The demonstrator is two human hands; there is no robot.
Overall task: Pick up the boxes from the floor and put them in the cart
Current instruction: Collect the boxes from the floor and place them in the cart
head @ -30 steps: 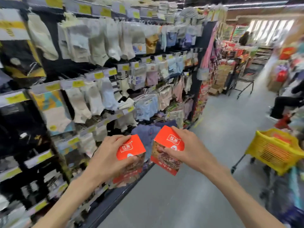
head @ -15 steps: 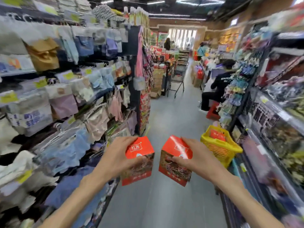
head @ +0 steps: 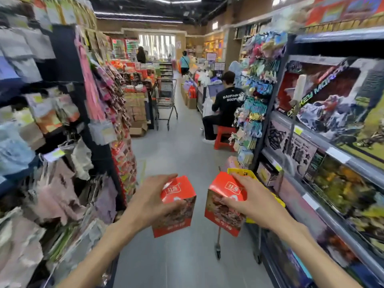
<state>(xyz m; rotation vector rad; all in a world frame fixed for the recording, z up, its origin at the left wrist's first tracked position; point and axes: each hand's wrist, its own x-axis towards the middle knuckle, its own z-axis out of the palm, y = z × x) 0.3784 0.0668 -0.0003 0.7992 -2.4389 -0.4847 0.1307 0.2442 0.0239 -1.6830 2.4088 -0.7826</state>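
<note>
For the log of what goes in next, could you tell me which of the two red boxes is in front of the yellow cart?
The red box in the right hand: this box overlaps the yellow cart, while the left hand holds its box over bare floor.

Lighting: bright, from ceiling strip lights (head: 137, 16) and far windows (head: 156, 45). Edges were smeared, blocky, bent by wide-angle distortion.
</note>
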